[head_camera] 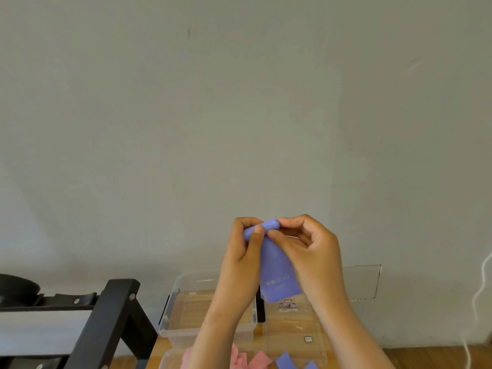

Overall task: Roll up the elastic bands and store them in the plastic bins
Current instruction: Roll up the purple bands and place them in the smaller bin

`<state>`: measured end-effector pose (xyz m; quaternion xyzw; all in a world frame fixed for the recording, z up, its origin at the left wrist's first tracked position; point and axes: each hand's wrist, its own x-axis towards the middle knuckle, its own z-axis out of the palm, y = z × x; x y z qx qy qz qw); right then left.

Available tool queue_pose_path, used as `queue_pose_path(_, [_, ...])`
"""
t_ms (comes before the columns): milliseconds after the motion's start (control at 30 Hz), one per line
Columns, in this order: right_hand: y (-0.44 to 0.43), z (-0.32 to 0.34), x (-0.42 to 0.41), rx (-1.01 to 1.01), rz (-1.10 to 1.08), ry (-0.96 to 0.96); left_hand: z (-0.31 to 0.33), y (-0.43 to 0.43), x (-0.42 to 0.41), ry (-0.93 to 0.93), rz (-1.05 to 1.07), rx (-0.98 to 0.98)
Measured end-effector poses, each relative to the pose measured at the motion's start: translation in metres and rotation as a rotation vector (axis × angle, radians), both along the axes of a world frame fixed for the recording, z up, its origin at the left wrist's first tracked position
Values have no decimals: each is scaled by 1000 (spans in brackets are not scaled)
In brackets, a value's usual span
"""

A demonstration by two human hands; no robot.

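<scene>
I hold a purple elastic band [278, 272] up in front of the wall, its top end wound into a small roll and the rest hanging down. My left hand [243, 259] pinches the left end of the roll between thumb and fingers. My right hand [310, 251] pinches the right end with curled fingers. Below my hands a clear plastic bin [170, 323] stands on the wooden table; my arms cover part of it. At the bottom edge lie pink bands [259, 359] and more purple bands [286, 362], partly behind my forearms.
A clear bin lid [295, 331] with small stickers lies to the right of the bin. A black metal frame [111, 320] rises at the left. A white cable [479, 294] hangs at the right. A grey wall fills the upper view.
</scene>
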<state>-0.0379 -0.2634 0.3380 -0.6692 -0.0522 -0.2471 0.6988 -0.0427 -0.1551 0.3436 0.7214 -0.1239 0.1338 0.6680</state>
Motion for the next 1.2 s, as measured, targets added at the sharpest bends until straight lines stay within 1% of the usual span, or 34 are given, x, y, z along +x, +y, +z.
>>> queue_pose_path(233, [0, 5, -2, 62, 19, -54, 3, -1, -1, 26, -31, -4])
queue_pose_path(400, [-1, 2, -1, 50, 6, -85, 4, 3, -1, 57, -57, -45])
queue_pose_path(533, [-1, -1, 0, 24, 10, -96, 5, 6, -1, 40, -51, -23])
queue_pose_path(667, [-3, 0, -1, -2, 62, -49, 3, 9, 2, 8, -29, 7])
queue_pose_path(767, [-5, 2, -1, 76, 162, 20, 1, 12, 5, -18, -42, 20])
queue_pose_path(900, [-8, 6, 0, -21, 169, 6, 0, 15, 3, -31, -99, -26])
queue_pose_path(1000, [-9, 8, -2, -21, 192, -8, -3, 18, 1, 39, -141, -78])
queue_pose_path(1100, [-10, 8, -3, 7, 218, -12, -7, 20, 0, 119, -214, -77])
queue_pose_path(1200, [-10, 6, -3, -7, 246, -25, -6, 19, -1, 112, -176, -60])
